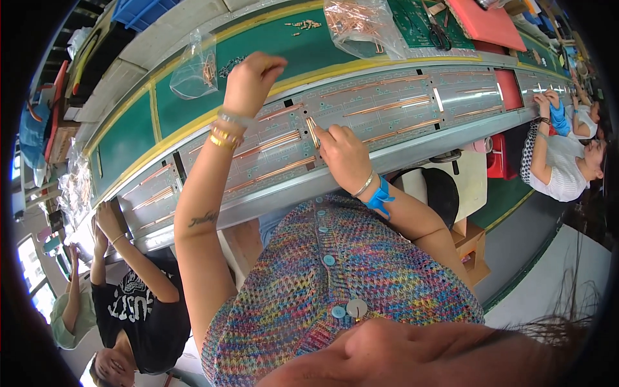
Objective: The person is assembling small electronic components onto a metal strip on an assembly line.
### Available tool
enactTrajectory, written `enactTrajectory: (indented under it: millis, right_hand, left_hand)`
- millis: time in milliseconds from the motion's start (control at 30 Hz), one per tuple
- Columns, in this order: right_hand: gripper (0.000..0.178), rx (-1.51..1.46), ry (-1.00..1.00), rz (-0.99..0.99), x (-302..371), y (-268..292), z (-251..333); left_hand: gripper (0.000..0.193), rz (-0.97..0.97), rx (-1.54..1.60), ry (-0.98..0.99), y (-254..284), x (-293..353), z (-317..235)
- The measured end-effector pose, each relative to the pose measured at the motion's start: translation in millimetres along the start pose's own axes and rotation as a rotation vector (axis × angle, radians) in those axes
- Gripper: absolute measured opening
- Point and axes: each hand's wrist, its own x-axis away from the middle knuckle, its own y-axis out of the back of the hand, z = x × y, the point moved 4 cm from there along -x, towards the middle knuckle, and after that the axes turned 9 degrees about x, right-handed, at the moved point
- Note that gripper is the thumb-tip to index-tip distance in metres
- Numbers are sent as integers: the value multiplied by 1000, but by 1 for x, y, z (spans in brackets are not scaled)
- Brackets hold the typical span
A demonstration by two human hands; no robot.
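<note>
My right hand (343, 153), with a blue strap at the wrist, is closed over the grey printed panel (293, 132). Between its fingers are slim copper-coloured rods (313, 131), their ends pointing away from me. My left hand (250, 82) is raised past the panel's far edge, above the green mat. Its fingers are curled together; whatever they may hold is too small to make out. Close to that hand are a small heap of dark parts (231, 66) and a clear bag (195, 76) holding copper pieces. Long copper rods (274, 143) lie in rows on the panel.
Farther back are a bag of copper rods (356, 22), loose copper bits (304, 26), scissors (440, 37) and a red pad (487, 24). The metal rail (400, 155) runs along my side. Co-workers' hands are on the line at left (108, 222) and right (548, 100).
</note>
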Motion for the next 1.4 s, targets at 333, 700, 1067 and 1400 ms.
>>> enactTrajectory:
  millis: [333, 700, 1067, 1400]
  right_hand:
    - [18, -89, -33, 39, 1, 23, -1]
    - [20, -290, -58, -22, -2, 26, -16]
    - [13, -263, -16, -73, 32, 24, -34]
    - [13, -248, 5, -84, 31, 22, -33]
  left_hand:
    - [15, 111, 385, 428, 18, 113, -17]
    - [12, 171, 289, 375, -23, 113, -44]
    - [12, 152, 215, 437, -31, 111, -46]
    - [10, 152, -65, 146, -40, 114, -57]
